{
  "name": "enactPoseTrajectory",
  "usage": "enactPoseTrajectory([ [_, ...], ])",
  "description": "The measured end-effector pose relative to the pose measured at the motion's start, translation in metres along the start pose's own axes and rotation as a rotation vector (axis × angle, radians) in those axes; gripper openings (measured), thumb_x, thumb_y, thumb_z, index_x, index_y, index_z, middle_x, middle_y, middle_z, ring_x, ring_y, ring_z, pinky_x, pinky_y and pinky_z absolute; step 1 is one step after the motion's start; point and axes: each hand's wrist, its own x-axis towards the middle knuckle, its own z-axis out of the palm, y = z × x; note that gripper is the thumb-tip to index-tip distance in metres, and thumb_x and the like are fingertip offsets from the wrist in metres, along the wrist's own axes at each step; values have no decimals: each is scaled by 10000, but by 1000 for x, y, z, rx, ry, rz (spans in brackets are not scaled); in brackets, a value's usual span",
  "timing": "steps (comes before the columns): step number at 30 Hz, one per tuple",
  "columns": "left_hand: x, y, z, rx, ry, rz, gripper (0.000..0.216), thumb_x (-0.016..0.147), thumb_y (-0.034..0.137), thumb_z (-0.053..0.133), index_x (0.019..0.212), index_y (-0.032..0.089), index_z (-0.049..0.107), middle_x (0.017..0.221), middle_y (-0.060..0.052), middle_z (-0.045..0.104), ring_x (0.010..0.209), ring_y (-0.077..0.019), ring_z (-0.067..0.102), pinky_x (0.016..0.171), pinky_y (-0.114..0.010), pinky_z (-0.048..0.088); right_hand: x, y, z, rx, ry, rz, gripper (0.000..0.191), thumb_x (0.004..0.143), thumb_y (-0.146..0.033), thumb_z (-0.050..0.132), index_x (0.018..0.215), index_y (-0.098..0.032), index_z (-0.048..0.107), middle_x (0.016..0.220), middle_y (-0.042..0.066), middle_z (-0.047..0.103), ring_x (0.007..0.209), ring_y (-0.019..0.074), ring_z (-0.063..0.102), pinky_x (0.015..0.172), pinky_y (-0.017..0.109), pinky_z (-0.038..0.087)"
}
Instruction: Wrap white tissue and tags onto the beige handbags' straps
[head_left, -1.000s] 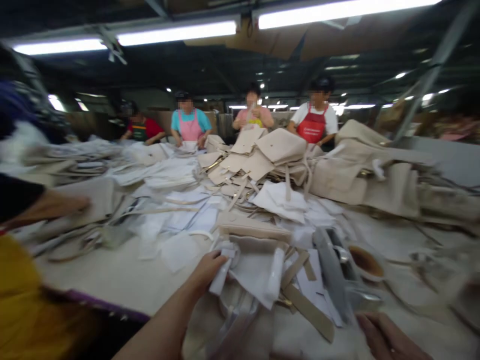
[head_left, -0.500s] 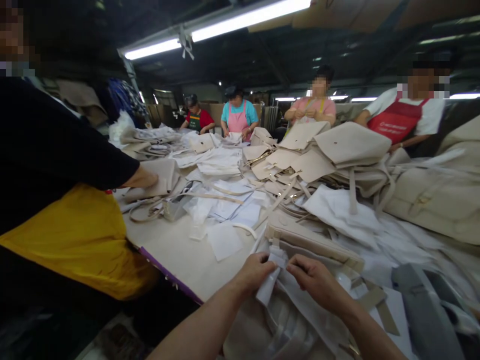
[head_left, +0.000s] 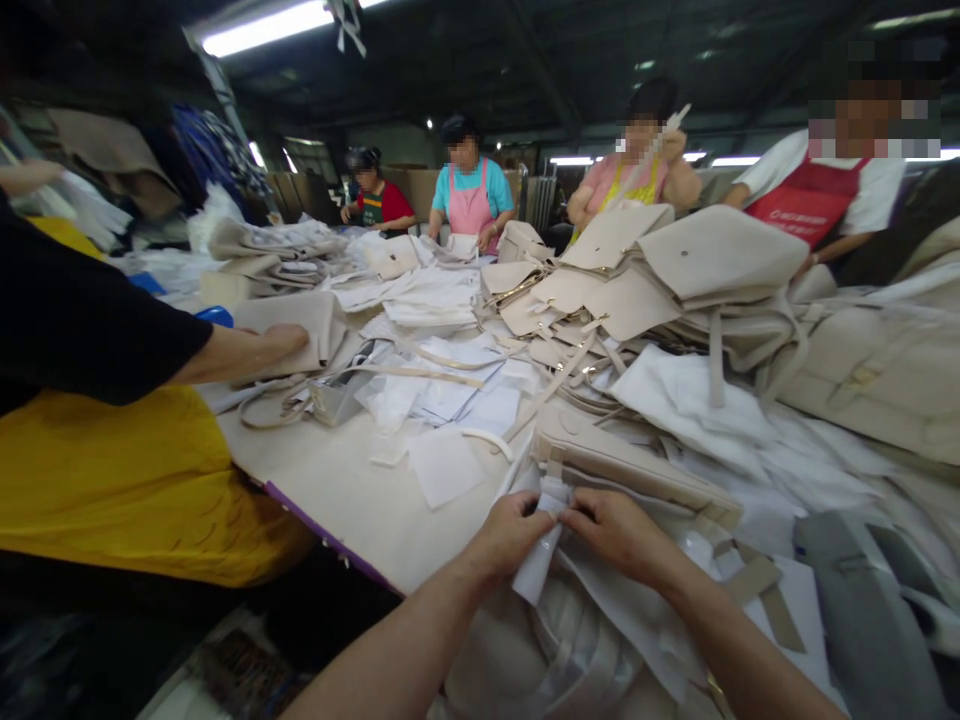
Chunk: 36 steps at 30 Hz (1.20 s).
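Observation:
My left hand [head_left: 510,535] and my right hand [head_left: 611,530] meet at the near edge of the table, both pinching a small piece of white paper wrapping [head_left: 541,552] at the strap of a beige bag [head_left: 622,465] lying in front of me. The fingers of both hands are closed on the wrapping. Below my hands lies more white wrapping and clear plastic [head_left: 570,660].
A long work table [head_left: 352,490] is heaped with beige bags [head_left: 675,270], straps and white paper sheets [head_left: 442,400]. A person in black with a yellow apron [head_left: 112,470] leans in at the left. Several workers in aprons stand along the far side. A grey object [head_left: 862,590] lies at right.
My right hand came up from the lower right to join the left on the white wrapping. The view swung left, bringing the person at the left into view.

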Motion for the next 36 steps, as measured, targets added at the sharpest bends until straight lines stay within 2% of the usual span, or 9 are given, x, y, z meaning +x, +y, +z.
enactPoseTrajectory([
  [7,-1,-3,-2,0,-4,-5,278,717,330,573,935,162,614,682,-15,592,544,-126,525,484,-226,463,6,2,2,-18,16,43,264,802,-344,500,607,-182,577,605,23,612,587,146,531,537,240,301],
  [13,-5,5,3,35,38,-7,411,671,512,632,872,154,615,669,-6,572,549,-128,516,475,-227,457,5,3,5,15,40,49,288,803,-368,498,612,-175,596,633,40,638,608,153,541,549,241,318],
  [18,-2,4,9,110,130,1,267,734,396,558,823,150,613,573,8,543,483,-125,504,433,-222,436,3,5,1,76,31,31,332,803,-410,487,596,-174,595,571,21,600,560,143,509,523,242,310],
  [22,-4,6,10,95,110,1,248,749,362,542,840,139,600,565,9,556,433,-116,496,412,-224,419,-4,8,-5,169,-41,-19,253,784,-293,491,579,-178,584,472,-28,535,476,101,480,501,212,331],
  [28,-7,7,10,98,108,9,231,760,340,528,829,129,593,550,12,555,417,-112,498,403,-219,399,-15,9,-6,250,-13,-53,141,737,-154,458,775,-174,592,535,-35,549,494,98,502,481,194,350],
  [32,-7,6,9,85,100,8,272,749,379,561,845,128,606,542,18,557,418,-101,487,419,-213,395,-17,13,-4,280,20,-68,313,749,-158,482,1060,-158,456,556,-65,527,501,105,524,495,197,373],
  [36,-8,5,7,66,102,5,339,717,441,606,852,130,619,531,25,560,428,-96,489,440,-209,394,-14,18,-3,243,46,-110,330,734,-109,480,1056,-176,450,599,-51,557,576,114,538,568,208,388],
])
